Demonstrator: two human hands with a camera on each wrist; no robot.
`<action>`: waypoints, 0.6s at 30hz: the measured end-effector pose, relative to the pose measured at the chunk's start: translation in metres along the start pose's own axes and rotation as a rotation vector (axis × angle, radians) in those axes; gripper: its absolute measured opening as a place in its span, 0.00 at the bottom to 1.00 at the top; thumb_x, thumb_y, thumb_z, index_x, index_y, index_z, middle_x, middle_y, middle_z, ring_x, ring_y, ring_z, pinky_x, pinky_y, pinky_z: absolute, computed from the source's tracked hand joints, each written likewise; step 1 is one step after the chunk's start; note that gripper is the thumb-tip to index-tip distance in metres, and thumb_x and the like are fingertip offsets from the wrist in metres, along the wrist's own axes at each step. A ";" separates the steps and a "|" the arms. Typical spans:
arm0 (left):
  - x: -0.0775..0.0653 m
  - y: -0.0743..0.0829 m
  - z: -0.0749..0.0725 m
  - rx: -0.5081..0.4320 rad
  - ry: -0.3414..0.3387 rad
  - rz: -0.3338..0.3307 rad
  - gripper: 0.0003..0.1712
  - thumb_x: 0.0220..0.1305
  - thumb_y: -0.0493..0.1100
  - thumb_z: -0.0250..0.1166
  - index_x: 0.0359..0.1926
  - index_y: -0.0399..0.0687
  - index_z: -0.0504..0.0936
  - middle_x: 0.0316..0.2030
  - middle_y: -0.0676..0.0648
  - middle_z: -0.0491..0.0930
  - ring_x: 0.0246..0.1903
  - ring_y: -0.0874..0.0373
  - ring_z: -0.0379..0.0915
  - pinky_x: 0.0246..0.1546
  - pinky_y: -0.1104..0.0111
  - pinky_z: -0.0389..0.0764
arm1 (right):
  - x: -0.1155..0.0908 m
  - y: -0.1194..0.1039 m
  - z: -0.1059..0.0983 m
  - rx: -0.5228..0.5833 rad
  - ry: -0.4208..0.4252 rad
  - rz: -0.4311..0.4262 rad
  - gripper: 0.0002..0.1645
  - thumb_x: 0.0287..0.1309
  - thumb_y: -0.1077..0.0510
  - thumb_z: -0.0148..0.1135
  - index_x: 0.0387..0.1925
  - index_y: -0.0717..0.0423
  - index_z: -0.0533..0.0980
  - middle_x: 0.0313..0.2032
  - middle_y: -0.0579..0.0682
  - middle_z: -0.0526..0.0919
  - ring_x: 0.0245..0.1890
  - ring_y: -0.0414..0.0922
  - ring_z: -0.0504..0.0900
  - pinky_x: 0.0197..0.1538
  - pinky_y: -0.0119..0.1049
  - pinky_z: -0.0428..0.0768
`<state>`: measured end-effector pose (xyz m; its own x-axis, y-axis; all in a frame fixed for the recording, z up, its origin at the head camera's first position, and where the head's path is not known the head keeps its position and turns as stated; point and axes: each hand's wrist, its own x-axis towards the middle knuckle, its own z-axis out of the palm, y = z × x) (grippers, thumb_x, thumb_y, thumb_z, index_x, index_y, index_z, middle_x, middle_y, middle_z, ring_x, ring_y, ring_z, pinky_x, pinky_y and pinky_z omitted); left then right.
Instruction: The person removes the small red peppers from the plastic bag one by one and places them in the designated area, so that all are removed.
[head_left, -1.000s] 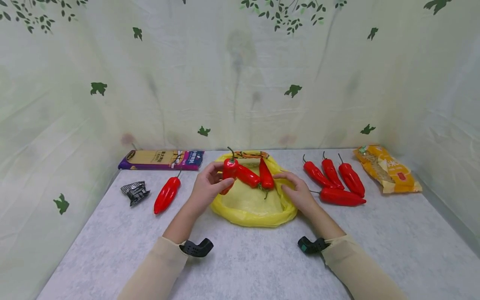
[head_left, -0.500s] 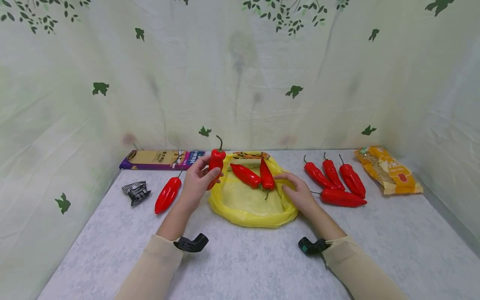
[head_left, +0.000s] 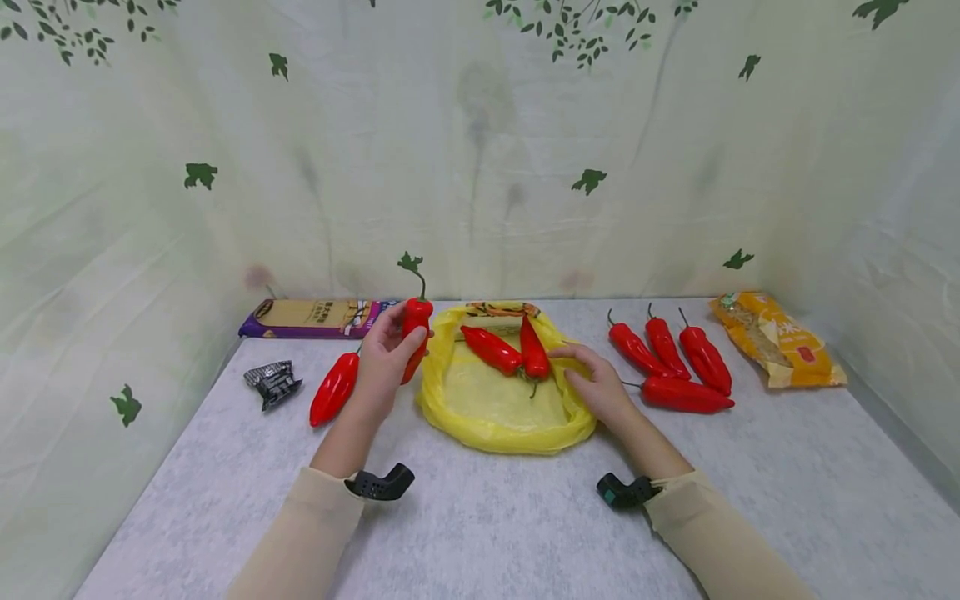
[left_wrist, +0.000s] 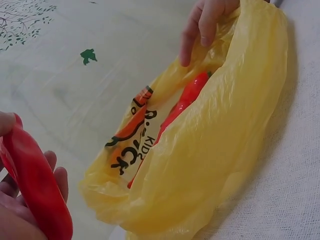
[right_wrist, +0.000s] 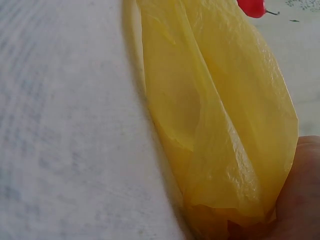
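My left hand (head_left: pixel 382 362) holds a red chili pepper (head_left: pixel 416 337) upright by its body, stem up, just left of a yellow plastic bag (head_left: pixel 510 440). In the left wrist view this pepper (left_wrist: pixel 37 185) lies between thumb and fingers. The bag's mouth gapes open, with two red peppers (head_left: pixel 491 350) inside it, one slanting and one nearly upright. My right hand (head_left: pixel 596 387) holds the bag's right rim, thumb and forefinger reaching over the edge into the mouth; its other fingers are hidden. Yellow film (right_wrist: pixel 220 115) fills much of the right wrist view beside that hand.
Another red pepper (head_left: pixel 335 389) lies left of my left forearm, near a crumpled black wrapper (head_left: pixel 273 385). A purple noodle packet (head_left: pixel 315 320) lies at the back left. Several red peppers (head_left: pixel 686 394) are grouped right of the bag, before a yellow food packet (head_left: pixel 780 342).
My left hand has carried its pepper leftward, from over the bag's left rim to outside it. My right hand has stayed at the bag's right rim.
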<state>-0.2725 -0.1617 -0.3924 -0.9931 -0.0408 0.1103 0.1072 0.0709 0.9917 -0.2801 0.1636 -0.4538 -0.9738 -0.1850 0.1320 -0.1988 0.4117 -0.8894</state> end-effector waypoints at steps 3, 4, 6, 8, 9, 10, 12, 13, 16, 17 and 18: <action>0.001 -0.001 -0.001 0.007 0.028 -0.009 0.34 0.63 0.48 0.65 0.68 0.65 0.63 0.64 0.53 0.67 0.62 0.56 0.66 0.57 0.63 0.78 | 0.000 0.000 0.000 -0.001 0.000 0.003 0.20 0.64 0.63 0.51 0.53 0.43 0.76 0.63 0.47 0.73 0.72 0.49 0.59 0.73 0.56 0.55; 0.001 -0.001 -0.002 0.012 0.037 -0.016 0.34 0.63 0.48 0.64 0.68 0.64 0.63 0.64 0.53 0.67 0.63 0.56 0.65 0.58 0.62 0.77 | 0.000 0.000 0.000 -0.001 0.000 0.005 0.20 0.64 0.63 0.51 0.53 0.42 0.76 0.63 0.47 0.73 0.72 0.49 0.59 0.73 0.56 0.55; 0.002 -0.002 -0.002 0.023 0.058 -0.033 0.34 0.64 0.47 0.64 0.69 0.63 0.62 0.65 0.53 0.66 0.64 0.56 0.65 0.61 0.60 0.74 | 0.000 0.000 0.001 -0.003 -0.002 0.009 0.20 0.64 0.63 0.50 0.53 0.42 0.76 0.63 0.47 0.73 0.72 0.49 0.59 0.73 0.56 0.55; 0.003 -0.004 -0.003 0.049 0.086 -0.064 0.35 0.63 0.47 0.64 0.69 0.62 0.62 0.65 0.53 0.66 0.65 0.57 0.63 0.62 0.59 0.73 | 0.000 0.001 0.001 -0.006 -0.005 0.014 0.20 0.64 0.63 0.50 0.54 0.42 0.76 0.63 0.46 0.73 0.72 0.49 0.59 0.73 0.56 0.55; 0.004 -0.005 -0.003 0.063 0.098 -0.084 0.35 0.63 0.48 0.65 0.69 0.62 0.62 0.65 0.53 0.66 0.65 0.56 0.63 0.62 0.59 0.73 | 0.000 0.001 0.001 -0.004 -0.003 0.015 0.20 0.64 0.63 0.50 0.53 0.42 0.76 0.63 0.46 0.73 0.72 0.49 0.59 0.73 0.55 0.55; 0.005 -0.006 -0.003 0.080 0.112 -0.106 0.35 0.62 0.48 0.65 0.68 0.62 0.62 0.65 0.53 0.66 0.65 0.56 0.62 0.62 0.58 0.74 | 0.000 0.001 0.001 -0.003 -0.002 0.013 0.20 0.64 0.63 0.50 0.53 0.42 0.76 0.63 0.46 0.73 0.72 0.49 0.59 0.73 0.56 0.56; 0.007 -0.009 -0.004 0.120 0.136 -0.153 0.35 0.61 0.49 0.66 0.68 0.63 0.63 0.65 0.52 0.66 0.65 0.56 0.61 0.61 0.58 0.75 | 0.000 0.001 0.001 -0.001 0.003 0.004 0.20 0.64 0.63 0.50 0.53 0.43 0.76 0.63 0.47 0.73 0.72 0.49 0.59 0.73 0.55 0.56; 0.008 -0.011 -0.004 0.139 0.146 -0.176 0.35 0.61 0.49 0.66 0.68 0.64 0.63 0.64 0.52 0.67 0.65 0.55 0.61 0.60 0.58 0.75 | 0.000 0.001 0.001 -0.002 0.005 -0.002 0.20 0.64 0.63 0.50 0.53 0.43 0.77 0.63 0.47 0.73 0.72 0.49 0.60 0.73 0.55 0.56; 0.012 -0.016 -0.006 0.183 0.162 -0.220 0.35 0.61 0.49 0.66 0.67 0.67 0.63 0.65 0.52 0.66 0.65 0.54 0.61 0.59 0.57 0.76 | 0.000 0.001 0.000 -0.010 0.010 -0.016 0.19 0.64 0.63 0.50 0.53 0.44 0.77 0.62 0.47 0.74 0.71 0.48 0.60 0.73 0.53 0.57; 0.012 -0.018 -0.006 0.192 0.164 -0.225 0.35 0.62 0.49 0.65 0.68 0.68 0.63 0.65 0.51 0.66 0.65 0.54 0.61 0.59 0.57 0.76 | 0.000 0.001 0.000 -0.012 0.010 -0.019 0.19 0.64 0.63 0.51 0.53 0.44 0.77 0.62 0.47 0.74 0.71 0.48 0.61 0.73 0.53 0.57; 0.013 -0.019 -0.007 0.199 0.165 -0.225 0.35 0.62 0.48 0.65 0.68 0.69 0.63 0.65 0.51 0.66 0.65 0.54 0.60 0.59 0.57 0.76 | 0.000 0.001 0.000 -0.015 0.008 -0.020 0.19 0.64 0.63 0.50 0.53 0.44 0.77 0.62 0.47 0.74 0.71 0.48 0.61 0.73 0.53 0.57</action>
<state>-0.2866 -0.1702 -0.4090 -0.9678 -0.2374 -0.0840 -0.1410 0.2345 0.9618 -0.2805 0.1637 -0.4542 -0.9705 -0.1860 0.1534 -0.2199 0.4212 -0.8799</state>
